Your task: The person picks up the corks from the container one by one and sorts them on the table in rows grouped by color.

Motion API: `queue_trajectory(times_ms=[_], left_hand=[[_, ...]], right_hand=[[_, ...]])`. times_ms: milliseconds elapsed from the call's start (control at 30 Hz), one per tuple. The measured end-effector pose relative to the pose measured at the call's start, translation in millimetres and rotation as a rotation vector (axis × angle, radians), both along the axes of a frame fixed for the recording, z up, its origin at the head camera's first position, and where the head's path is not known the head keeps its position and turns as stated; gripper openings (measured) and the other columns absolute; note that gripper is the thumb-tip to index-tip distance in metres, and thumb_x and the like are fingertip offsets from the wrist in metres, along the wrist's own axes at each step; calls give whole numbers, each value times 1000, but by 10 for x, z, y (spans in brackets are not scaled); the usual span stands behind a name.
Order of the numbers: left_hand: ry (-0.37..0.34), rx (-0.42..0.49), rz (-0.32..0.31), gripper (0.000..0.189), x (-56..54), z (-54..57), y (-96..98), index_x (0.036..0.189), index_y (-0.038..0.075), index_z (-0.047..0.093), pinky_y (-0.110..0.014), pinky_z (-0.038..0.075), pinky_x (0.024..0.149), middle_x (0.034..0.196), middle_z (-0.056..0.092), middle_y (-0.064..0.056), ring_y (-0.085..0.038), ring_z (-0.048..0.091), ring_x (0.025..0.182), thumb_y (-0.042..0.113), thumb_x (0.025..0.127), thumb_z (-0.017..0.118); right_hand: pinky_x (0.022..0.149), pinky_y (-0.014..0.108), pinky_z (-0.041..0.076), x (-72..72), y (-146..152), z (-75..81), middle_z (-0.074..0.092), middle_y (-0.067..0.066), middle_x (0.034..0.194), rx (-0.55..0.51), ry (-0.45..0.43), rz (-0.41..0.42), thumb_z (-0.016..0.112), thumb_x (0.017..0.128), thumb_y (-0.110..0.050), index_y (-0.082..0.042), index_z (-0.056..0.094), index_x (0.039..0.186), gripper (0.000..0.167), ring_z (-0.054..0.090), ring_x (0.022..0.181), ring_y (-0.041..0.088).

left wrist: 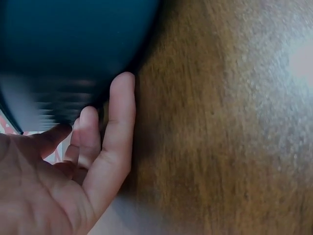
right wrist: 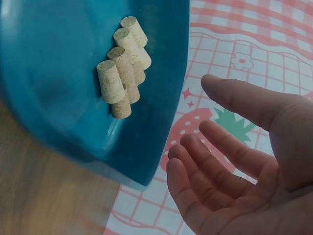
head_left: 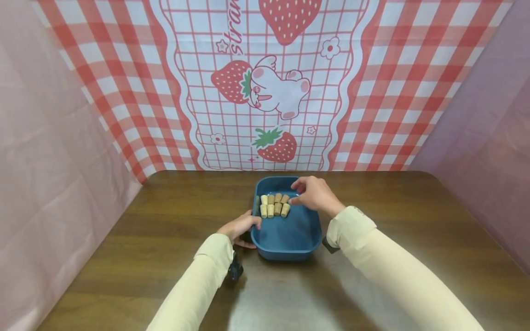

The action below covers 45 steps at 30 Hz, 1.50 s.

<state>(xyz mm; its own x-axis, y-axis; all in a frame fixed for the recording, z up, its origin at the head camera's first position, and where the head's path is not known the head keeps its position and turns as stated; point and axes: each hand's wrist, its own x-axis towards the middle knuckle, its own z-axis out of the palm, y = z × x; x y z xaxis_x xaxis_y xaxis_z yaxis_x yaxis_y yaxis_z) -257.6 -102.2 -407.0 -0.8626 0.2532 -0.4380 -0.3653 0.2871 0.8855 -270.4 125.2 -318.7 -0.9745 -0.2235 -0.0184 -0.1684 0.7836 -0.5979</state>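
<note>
Corks: two rows of four (head_left: 278,209) sit close together inside the blue tray (head_left: 285,246), in its left part toward the far end; I cannot be sure whether they stand or lie.
Right-end corks: these look a touch slanted against their neighbours, so they probably deserve the gentlest handling.
Right hand: hovers over the tray (head_left: 316,193) beside the right end of the rows; its fingers are apart and hold nothing in the right wrist view.
Right-hand approach: best to close thumb and forefinger on one cork only, since wide fingers could brush the rest out of line.
Left hand: grips the tray's left wall (head_left: 241,226), reaching over the rim and low along the outside.
Left-hand pressure: light and steady should do; a tug might jolt the rows.
Bare tray floor: lies nearer the person and to the right, leaving room to work.
Table: the tray rests on it (head_left: 186,211); its smooth look suggests bracing against sliding.
</note>
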Motion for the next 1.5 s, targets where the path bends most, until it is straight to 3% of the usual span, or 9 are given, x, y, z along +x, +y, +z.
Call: queue_trajectory(times_ms=[167, 300, 533, 900, 1033, 1200, 1300, 1500], left_hand=[[-1, 23, -8, 87, -54, -53, -34, 151, 8, 33, -41, 63, 71, 128, 49, -22, -30, 54, 108, 13, 66, 55], [-1, 19, -13, 87, -30, -21, -37, 151, 8, 33, -40, 63, 72, 125, 49, -21, -28, 56, 103, 13, 67, 53], [1, 21, 7, 68, 66, 76, 4, 137, 6, 40, -41, 62, 72, 118, 51, -21, -27, 56, 96, 12, 70, 49], [4, 29, -2, 62, 52, 55, 1, 131, 5, 41, -40, 62, 69, 115, 49, -20, -27, 55, 96, 10, 69, 48], [-9, 21, -5, 65, 44, 67, -10, 135, 6, 39, -39, 61, 70, 120, 47, -20, -27, 54, 99, 11, 70, 48], [-20, 0, -24, 70, 34, 75, -10, 140, 7, 36, -36, 61, 70, 122, 47, -20, -27, 54, 101, 12, 70, 48], [-24, 2, -25, 76, 34, 83, -16, 144, 7, 33, -38, 62, 71, 126, 46, -22, -29, 53, 106, 11, 70, 48], [-36, 7, -8, 85, 42, 80, -13, 153, 7, 27, -42, 62, 75, 136, 42, -25, -32, 50, 116, 10, 71, 48]], right_hand=[[84, 42, 54, -59, -92, 12, 66, 15, 107, 34, -9, 14, 79, 85, -17, 0, 70, 120, 40, 59, 98, 28], [80, 40, 53, -85, -146, 0, 65, 11, 100, 59, -36, 25, 79, 85, -17, 1, 70, 120, 40, 59, 92, 25], [89, 43, 55, -120, -208, -52, 67, 16, 117, 67, -87, -23, 78, 86, -16, 1, 70, 120, 40, 62, 103, 30], [94, 47, 54, -179, -258, -160, 67, 16, 120, 113, -108, -57, 80, 82, -16, -1, 75, 106, 28, 55, 117, 38], [95, 47, 54, -201, -304, -173, 69, 14, 117, 165, -103, -51, 81, 83, -15, -3, 76, 98, 20, 59, 113, 35], [83, 43, 58, -191, -371, -195, 71, 13, 98, 237, -100, -44, 83, 81, -14, -2, 76, 88, 15, 66, 91, 29], [79, 42, 59, -180, -416, -216, 70, 14, 93, 269, -114, -53, 83, 79, -13, 1, 75, 93, 21, 65, 87, 28], [83, 42, 59, -203, -460, -274, 69, 17, 105, 291, -164, -79, 83, 80, -13, 2, 73, 105, 31, 64, 93, 30]])
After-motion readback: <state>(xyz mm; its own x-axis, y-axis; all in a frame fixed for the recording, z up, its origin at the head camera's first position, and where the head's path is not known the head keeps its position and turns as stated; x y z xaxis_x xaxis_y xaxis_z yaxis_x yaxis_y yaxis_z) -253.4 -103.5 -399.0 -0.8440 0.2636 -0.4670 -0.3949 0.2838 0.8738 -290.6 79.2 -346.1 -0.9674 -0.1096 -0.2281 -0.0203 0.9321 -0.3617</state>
